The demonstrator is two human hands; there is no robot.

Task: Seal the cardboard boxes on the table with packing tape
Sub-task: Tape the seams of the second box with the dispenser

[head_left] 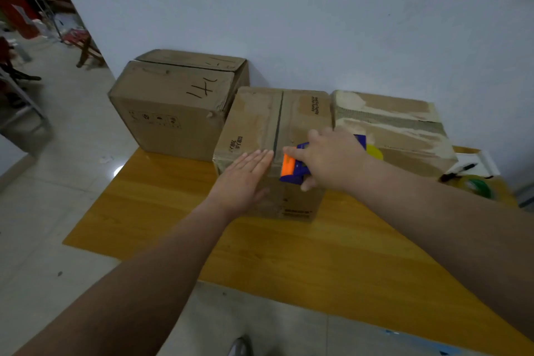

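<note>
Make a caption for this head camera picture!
Left hand rests on the middle box while right hand grips a tape dispenser at its seam.

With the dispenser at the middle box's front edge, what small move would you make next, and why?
Probably slide the tape dispenser left onto the centre seam: the right hand grips it just right of that dark seam, while the left hand lies flat on the middle box.

The middle box (260, 121) has the left box (173, 95) just beside its back left corner, the right box (404, 124) against its right side, and the wall (318, 23) close behind. In front of it the table (289, 254) gives open room. Farther right lie a tape roll (478, 186) and a pen (462, 167).
</note>
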